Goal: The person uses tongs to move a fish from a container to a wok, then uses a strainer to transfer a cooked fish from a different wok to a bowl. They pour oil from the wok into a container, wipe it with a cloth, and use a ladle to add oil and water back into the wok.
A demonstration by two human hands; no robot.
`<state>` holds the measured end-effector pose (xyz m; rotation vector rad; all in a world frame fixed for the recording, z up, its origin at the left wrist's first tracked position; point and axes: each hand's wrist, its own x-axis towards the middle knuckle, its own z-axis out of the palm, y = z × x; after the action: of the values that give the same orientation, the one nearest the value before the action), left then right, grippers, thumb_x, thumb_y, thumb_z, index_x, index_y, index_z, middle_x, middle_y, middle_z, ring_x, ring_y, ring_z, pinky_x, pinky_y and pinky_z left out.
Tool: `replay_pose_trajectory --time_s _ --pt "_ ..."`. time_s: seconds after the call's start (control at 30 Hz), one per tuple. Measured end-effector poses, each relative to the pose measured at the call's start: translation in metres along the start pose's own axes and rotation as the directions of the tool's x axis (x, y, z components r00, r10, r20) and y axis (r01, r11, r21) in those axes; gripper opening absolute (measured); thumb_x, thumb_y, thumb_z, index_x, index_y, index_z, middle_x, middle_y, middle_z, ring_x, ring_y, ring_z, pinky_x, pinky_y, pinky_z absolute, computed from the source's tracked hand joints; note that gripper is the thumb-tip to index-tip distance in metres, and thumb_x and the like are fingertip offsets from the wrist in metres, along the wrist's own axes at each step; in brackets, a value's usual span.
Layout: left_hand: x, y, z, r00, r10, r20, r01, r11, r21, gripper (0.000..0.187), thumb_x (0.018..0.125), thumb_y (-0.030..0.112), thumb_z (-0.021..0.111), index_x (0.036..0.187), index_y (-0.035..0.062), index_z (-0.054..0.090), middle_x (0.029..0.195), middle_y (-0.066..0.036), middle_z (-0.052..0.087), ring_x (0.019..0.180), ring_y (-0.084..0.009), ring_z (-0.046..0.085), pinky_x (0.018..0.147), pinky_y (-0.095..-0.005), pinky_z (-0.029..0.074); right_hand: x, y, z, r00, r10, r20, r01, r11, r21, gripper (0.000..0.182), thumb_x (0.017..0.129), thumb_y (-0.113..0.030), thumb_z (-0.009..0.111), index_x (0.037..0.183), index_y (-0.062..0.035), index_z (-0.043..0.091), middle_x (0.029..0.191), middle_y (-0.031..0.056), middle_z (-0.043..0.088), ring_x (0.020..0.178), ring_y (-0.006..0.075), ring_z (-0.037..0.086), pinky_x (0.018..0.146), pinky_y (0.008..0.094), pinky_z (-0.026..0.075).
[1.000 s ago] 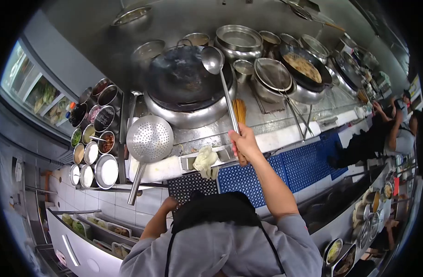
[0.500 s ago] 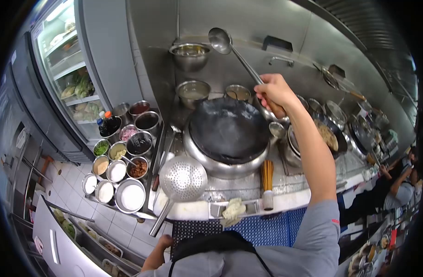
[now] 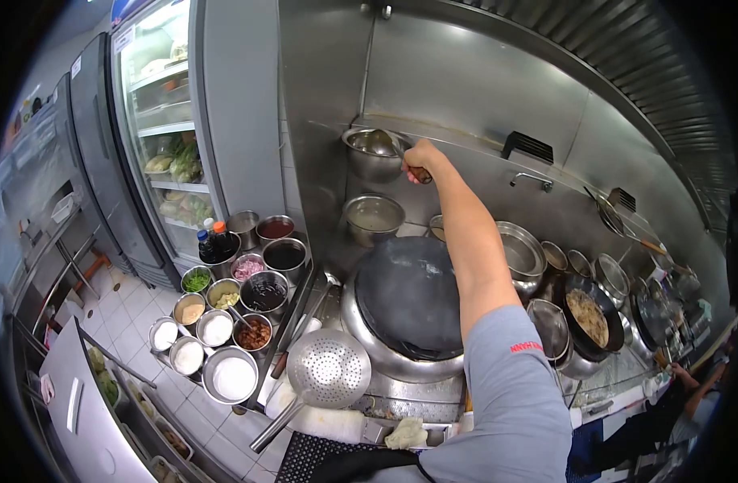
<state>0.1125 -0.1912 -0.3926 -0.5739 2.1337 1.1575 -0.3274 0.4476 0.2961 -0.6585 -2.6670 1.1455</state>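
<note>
My right hand [image 3: 423, 158] is closed round the wooden grip of a metal ladle [image 3: 377, 142]. The ladle's head is down inside a steel bowl [image 3: 377, 167] at the back left, against the wall. Below it stands a second steel bowl [image 3: 373, 219] with pale liquid. My forearm stretches over the dark wok [image 3: 405, 294], which sits on a round metal burner ring and has a bare, slightly shiny surface. A perforated strainer [image 3: 329, 368] lies at the front left of the stove. My left hand is out of view.
Left of the stove, several metal pots hold white powders, chopped herbs [image 3: 197, 280], red onion and dark sauces [image 3: 284, 256]. To the right, another wok [image 3: 592, 318] contains pale food. A faucet [image 3: 531, 182] juts from the wall. A crumpled cloth [image 3: 407, 433] lies at the front edge. Another person works far right.
My right hand has moved left and away from me, lowering the ladle from midair into the back steel bowl. The view has shifted, and my left hand has left it.
</note>
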Motion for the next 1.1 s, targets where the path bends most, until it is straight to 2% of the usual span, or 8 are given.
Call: replay_pose_trajectory --time_s 0.13,0.27,0.37,0.5,0.73,0.8,0.97,1.1 --pt "-0.001 0.026 0.001 0.995 -0.096 0.019 0.097 0.994 -0.050 0.020 0.077 0.016 0.057 0.076 -0.0002 0.068 0.064 -0.013 0.064 0.058 -0.0217 0.063 0.055 -0.0359 0.051 0.017 0.012 0.003 0.989 0.081 0.127 -0.136 0.841 0.524 0.008 0.083 -0.002 0.059 0.076 0.0019 0.057 0.058 0.0091 0.058 0.044 0.0169 0.056 0.040 0.0291 0.050" --pt "-0.001 0.068 -0.004 0.994 -0.085 0.067 0.089 0.995 -0.053 0.020 0.077 0.018 0.058 0.074 0.0006 0.067 0.062 -0.011 0.063 0.056 -0.0202 0.061 0.052 -0.0353 0.048 0.002 0.041 0.000 0.981 -0.029 0.193 -0.179 0.271 0.946 0.007 0.085 -0.002 0.056 0.083 0.0018 0.050 0.064 0.0077 0.055 0.049 0.0137 0.056 0.042 0.0206 0.050" --pt "0.003 0.085 -0.008 0.992 -0.053 0.118 0.057 0.998 -0.034 0.020 0.078 0.019 0.058 0.072 0.0011 0.066 0.061 -0.010 0.061 0.054 -0.0191 0.059 0.050 -0.0349 0.047 -0.033 0.065 -0.011 0.974 -0.130 0.186 -0.208 -0.190 0.959 0.010 0.087 -0.002 0.054 0.086 0.0070 0.049 0.068 0.0062 0.053 0.053 0.0110 0.054 0.043 0.0177 0.048" --pt "0.007 0.088 -0.020 0.975 -0.005 0.222 -0.001 1.000 0.026 0.021 0.078 0.021 0.059 0.070 0.0019 0.065 0.059 -0.008 0.060 0.052 -0.0177 0.057 0.048 -0.0342 0.044 -0.136 0.088 -0.013 0.965 -0.152 0.216 -0.247 -0.238 0.939 0.023 0.089 -0.006 0.056 0.102 0.0111 0.048 0.073 0.0063 0.055 0.054 0.0089 0.053 0.043 0.0162 0.046" --pt "0.077 0.099 -0.008 0.747 0.129 0.653 -0.314 0.933 0.176 0.016 0.079 0.020 0.061 0.072 0.0057 0.062 0.060 -0.004 0.058 0.051 -0.0167 0.055 0.047 -0.0337 0.044 -0.322 0.189 0.033 0.957 0.114 0.267 -0.274 0.057 0.960 0.021 0.089 -0.016 0.060 0.098 0.0026 0.056 0.070 0.0026 0.057 0.048 0.0073 0.052 0.038 0.0178 0.042" --pt "0.079 0.115 -0.001 0.649 0.179 0.739 -0.538 0.795 0.281 0.012 0.077 0.017 0.061 0.073 0.0064 0.063 0.063 -0.007 0.060 0.055 -0.0206 0.059 0.051 -0.0353 0.047 -0.362 0.217 0.051 0.931 0.319 0.177 -0.295 0.372 0.880 0.017 0.087 -0.008 0.061 0.099 0.0043 0.056 0.069 0.0038 0.057 0.047 0.0078 0.051 0.036 0.0211 0.041" --pt "0.099 0.131 0.041 -0.040 0.322 0.946 -0.947 -0.313 0.066 0.018 0.074 0.023 0.060 0.081 0.0082 0.067 0.080 -0.016 0.066 0.072 -0.0326 0.065 0.066 -0.0426 0.052 -0.419 0.258 0.091 0.930 0.368 -0.012 -0.304 0.787 0.536 0.023 0.082 -0.003 0.064 0.104 0.0018 0.061 0.061 0.0018 0.055 0.042 0.0100 0.052 0.033 0.0261 0.041" --pt "0.084 0.134 0.085 0.364 0.247 0.898 -0.930 0.150 0.336 0.028 0.082 0.028 0.052 0.093 0.0095 0.070 0.096 -0.020 0.067 0.092 -0.0372 0.065 0.082 -0.0461 0.051 -0.439 0.293 0.099 0.928 0.130 -0.348 -0.080 0.985 0.153 0.047 0.083 -0.005 0.063 0.129 -0.0020 0.054 0.061 0.0011 0.054 0.043 0.0107 0.051 0.039 0.0269 0.044"
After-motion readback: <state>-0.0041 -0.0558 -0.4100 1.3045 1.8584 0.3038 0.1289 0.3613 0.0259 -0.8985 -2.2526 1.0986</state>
